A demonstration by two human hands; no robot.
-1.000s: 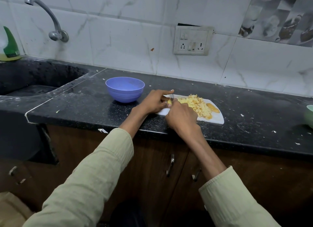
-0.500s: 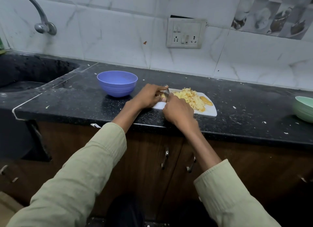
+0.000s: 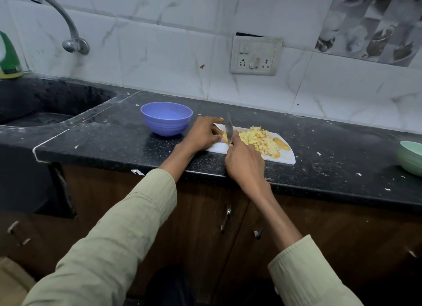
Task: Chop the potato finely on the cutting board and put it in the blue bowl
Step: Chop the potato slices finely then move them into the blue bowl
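Left hand pinches potato piece on cutting board, worktop front edge. Right hand grips knife. Blue bowl left of board.

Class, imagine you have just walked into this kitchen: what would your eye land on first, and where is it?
The heap of yellow chopped potato on the white cutting board at the middle of the dark counter stands out first. Beside it the right hand holds a knife blade-up next to the left hand. Left of the board sits the blue bowl.
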